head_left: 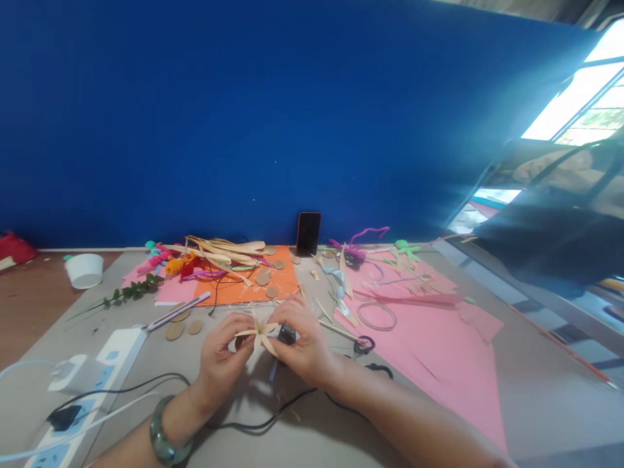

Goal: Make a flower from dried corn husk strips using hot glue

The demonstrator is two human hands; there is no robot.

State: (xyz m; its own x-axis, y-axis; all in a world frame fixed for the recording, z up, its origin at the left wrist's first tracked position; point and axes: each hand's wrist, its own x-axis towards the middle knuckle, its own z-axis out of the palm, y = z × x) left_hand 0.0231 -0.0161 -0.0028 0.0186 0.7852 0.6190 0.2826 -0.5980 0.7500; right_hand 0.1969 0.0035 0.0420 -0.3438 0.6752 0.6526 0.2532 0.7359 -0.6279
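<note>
My left hand (221, 354) is closed in a pinch on a small star-shaped flower of pale dried leaf strips (260, 333), held just above the grey tabletop. My right hand (305, 348) is closed around a small dark tool (286, 334) whose black cord (292, 400) trails toward me; the tool's tip sits right against the flower. A green bangle (163, 439) is on my left wrist.
Behind my hands lie an orange sheet (244, 289) with leaf strips and cardboard discs, a pink sheet (439, 344) with pipe cleaners, a phone (309, 233) leaning on the blue wall, scissors (363, 344), a white power strip (104, 370) and a white cup (85, 270) at left.
</note>
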